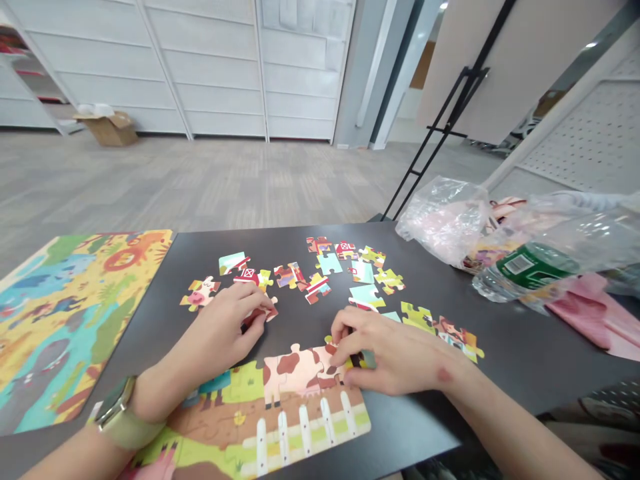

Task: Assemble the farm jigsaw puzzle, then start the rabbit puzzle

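Note:
A partly joined jigsaw puzzle (295, 407) with a brown-and-white cow and a white fence lies on the dark table in front of me. My right hand (385, 350) is at its upper right edge, thumb and fingers closed around a puzzle piece (367, 360) that they mostly cover. Above the puzzle, my left hand (227, 323) has its fingers curled down on a reddish puzzle piece (273, 311), partly hidden beneath them. Close to that hand lie a pig-face piece (201, 293) and a red barn piece (249, 275).
Several loose pieces (367, 295) are scattered farther back and right. A colourful picture board (65, 320) covers the table's left side. At the right lie a plastic bottle with a green label (530, 267), a clear plastic bag (445, 217) and pink cloth (590, 310).

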A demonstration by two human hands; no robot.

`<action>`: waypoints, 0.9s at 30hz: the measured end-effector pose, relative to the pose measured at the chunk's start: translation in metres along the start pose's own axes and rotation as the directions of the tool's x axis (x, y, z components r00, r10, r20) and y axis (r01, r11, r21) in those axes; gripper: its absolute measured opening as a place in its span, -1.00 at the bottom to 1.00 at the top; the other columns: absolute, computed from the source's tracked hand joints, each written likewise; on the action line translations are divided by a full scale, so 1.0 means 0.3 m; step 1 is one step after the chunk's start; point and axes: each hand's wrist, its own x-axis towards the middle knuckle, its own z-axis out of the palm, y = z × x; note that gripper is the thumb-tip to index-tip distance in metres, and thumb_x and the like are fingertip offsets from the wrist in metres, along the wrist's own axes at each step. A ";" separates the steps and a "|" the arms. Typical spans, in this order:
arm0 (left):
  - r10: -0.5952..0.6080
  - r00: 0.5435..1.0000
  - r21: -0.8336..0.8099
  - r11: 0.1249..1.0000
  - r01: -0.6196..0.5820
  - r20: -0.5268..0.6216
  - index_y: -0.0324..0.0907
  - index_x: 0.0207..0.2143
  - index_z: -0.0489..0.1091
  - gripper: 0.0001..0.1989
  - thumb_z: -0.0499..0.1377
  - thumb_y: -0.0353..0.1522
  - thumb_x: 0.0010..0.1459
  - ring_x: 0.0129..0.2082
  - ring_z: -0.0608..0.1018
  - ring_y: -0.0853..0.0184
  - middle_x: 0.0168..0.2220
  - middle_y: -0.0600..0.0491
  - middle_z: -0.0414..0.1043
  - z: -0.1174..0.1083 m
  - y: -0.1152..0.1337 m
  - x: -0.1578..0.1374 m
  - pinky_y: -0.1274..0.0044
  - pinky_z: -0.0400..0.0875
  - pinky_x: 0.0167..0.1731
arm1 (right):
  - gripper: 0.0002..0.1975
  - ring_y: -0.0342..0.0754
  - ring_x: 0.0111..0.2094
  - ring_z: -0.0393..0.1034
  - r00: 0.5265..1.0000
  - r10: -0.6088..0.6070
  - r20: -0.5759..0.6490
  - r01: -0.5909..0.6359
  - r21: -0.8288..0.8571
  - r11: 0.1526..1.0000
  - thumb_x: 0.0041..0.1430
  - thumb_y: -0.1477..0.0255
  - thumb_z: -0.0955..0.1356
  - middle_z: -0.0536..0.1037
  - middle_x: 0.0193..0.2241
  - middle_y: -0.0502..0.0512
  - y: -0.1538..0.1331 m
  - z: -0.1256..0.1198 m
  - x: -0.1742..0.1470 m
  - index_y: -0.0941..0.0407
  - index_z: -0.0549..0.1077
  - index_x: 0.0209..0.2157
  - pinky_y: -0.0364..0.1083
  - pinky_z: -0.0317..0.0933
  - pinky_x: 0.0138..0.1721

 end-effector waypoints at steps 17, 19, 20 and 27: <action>0.297 0.927 -0.113 0.954 -0.277 0.228 -0.02 0.05 0.41 -0.69 0.12 -0.45 0.30 0.02 0.48 0.16 0.07 -0.01 0.45 -0.038 0.145 -0.015 0.33 0.37 0.02 | -0.82 0.02 -0.05 0.43 1.000 0.009 0.010 -0.010 0.062 0.998 0.20 0.47 0.46 0.52 -0.09 0.12 0.003 -0.012 -0.001 0.09 0.58 -0.13 -0.01 0.30 0.02; 0.360 0.869 -0.157 0.933 -0.325 0.340 0.00 0.14 0.36 -0.61 0.19 -0.41 0.27 0.09 0.46 0.13 0.15 0.01 0.43 -0.037 0.195 -0.024 0.33 0.36 0.08 | -0.79 0.01 -0.04 0.43 1.000 -0.009 0.002 0.009 0.070 0.998 0.21 0.56 0.41 0.52 -0.09 0.12 0.003 -0.017 -0.004 0.09 0.56 -0.11 -0.01 0.29 0.05; 0.374 0.848 -0.162 0.927 -0.337 0.375 0.00 0.17 0.35 -0.58 0.21 -0.40 0.27 0.13 0.45 0.11 0.18 0.01 0.42 -0.034 0.212 -0.028 0.32 0.35 0.11 | -0.76 0.01 -0.04 0.42 1.000 -0.010 0.001 0.010 0.068 0.998 0.20 0.59 0.40 0.52 -0.08 0.12 0.003 -0.019 -0.006 0.09 0.56 -0.11 0.00 0.29 0.05; 0.358 0.813 -0.168 0.934 -0.316 0.459 0.08 0.31 0.25 -0.36 0.27 -0.40 0.21 0.22 0.44 0.06 0.27 0.07 0.40 -0.018 0.224 -0.034 0.24 0.34 0.19 | -0.75 0.03 -0.06 0.42 1.000 -0.005 -0.014 0.005 0.039 0.999 0.12 0.54 0.45 0.51 -0.08 0.14 -0.005 -0.014 -0.012 0.11 0.56 -0.12 -0.01 0.30 0.01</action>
